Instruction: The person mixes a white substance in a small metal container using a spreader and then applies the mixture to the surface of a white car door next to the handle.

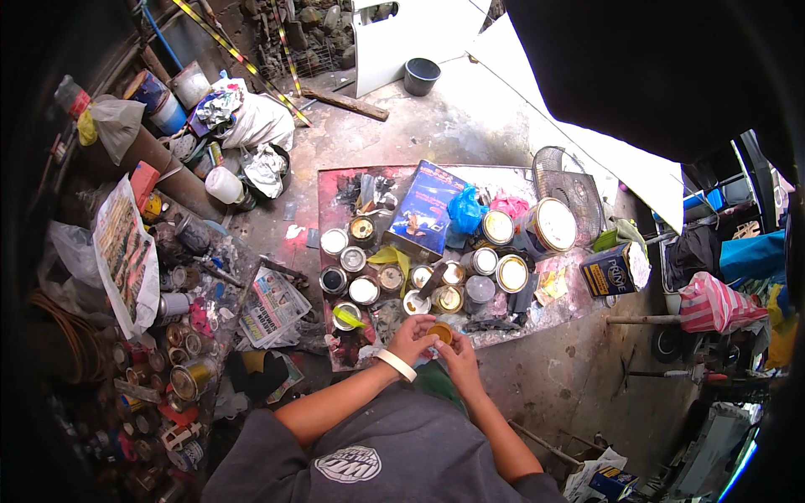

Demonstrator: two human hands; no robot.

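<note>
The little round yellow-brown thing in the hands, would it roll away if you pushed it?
The round yellow-brown thing might roll if stood on edge, since its outline looks circular. It's probably light, being small enough for the fingers of the left hand and right hand to hold.

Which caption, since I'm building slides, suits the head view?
Left hand and right hand hold a small round ochre object near a stained board crowded with cans.

The dark grey shirt (pixel 436 440) bears a white emblem (pixel 347 464); the left wristband (pixel 396 365) is cream.
</note>
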